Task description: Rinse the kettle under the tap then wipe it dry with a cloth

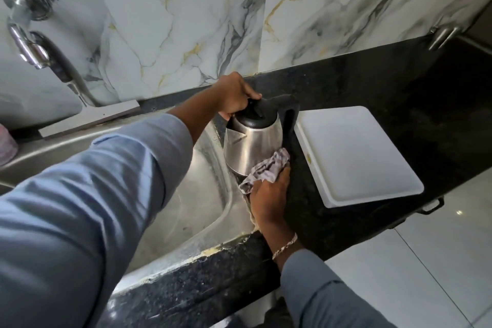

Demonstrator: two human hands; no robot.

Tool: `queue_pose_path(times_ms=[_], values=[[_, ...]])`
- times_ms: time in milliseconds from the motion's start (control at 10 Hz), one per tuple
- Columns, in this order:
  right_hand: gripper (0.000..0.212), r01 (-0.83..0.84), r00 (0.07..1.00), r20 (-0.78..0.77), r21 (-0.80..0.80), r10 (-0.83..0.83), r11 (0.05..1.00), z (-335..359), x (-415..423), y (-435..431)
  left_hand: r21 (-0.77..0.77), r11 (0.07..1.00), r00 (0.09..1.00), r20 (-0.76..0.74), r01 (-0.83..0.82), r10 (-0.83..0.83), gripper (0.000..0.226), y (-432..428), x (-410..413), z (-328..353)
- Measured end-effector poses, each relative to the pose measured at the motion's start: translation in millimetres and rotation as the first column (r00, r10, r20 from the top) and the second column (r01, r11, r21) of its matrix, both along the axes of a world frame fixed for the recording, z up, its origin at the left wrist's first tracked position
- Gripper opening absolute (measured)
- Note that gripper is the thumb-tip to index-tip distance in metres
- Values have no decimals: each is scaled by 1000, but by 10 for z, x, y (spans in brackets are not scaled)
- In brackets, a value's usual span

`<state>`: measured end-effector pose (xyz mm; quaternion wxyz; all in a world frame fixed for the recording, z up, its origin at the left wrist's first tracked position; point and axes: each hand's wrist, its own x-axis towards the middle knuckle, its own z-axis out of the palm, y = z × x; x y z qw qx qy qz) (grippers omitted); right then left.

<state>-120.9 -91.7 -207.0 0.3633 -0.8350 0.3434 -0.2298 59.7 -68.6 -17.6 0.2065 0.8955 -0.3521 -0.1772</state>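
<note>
A steel kettle (251,145) with a black lid and black handle stands upright on the dark counter, right at the sink's right rim. My left hand (234,96) grips the top of its lid from above. My right hand (270,196) presses a crumpled grey patterned cloth (267,169) against the kettle's lower front side. The tap (30,42) juts from the marble wall at the far left, with no water visible from it.
The steel sink (202,210) fills the middle left. A white square tray (356,154) lies on the black counter (372,88) just right of the kettle. A metal fitting (443,34) sits at the back right. White floor tiles (439,261) lie beyond the counter's edge.
</note>
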Motion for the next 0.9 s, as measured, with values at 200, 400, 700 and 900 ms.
queue_pose_path(times_ms=[200,400,700,900], values=[[81,-94,995,-21,82,96,992,569,-176,-616,-125,990,932,349,-57,98,34,-75,-413,-27],[103,-255,962,-64,132,265,958,1137,-474,-1597,-490,872,999,43,5,19,29,-470,-1416,-352],[63,-194,924,-264,297,275,935,988,-531,-2982,-389,854,933,-242,-344,266,22,-1743,-1491,-855],[42,-425,791,-476,27,385,905,485,-404,-2991,-91,979,971,-178,-180,162,22,-1872,-1519,-1080]])
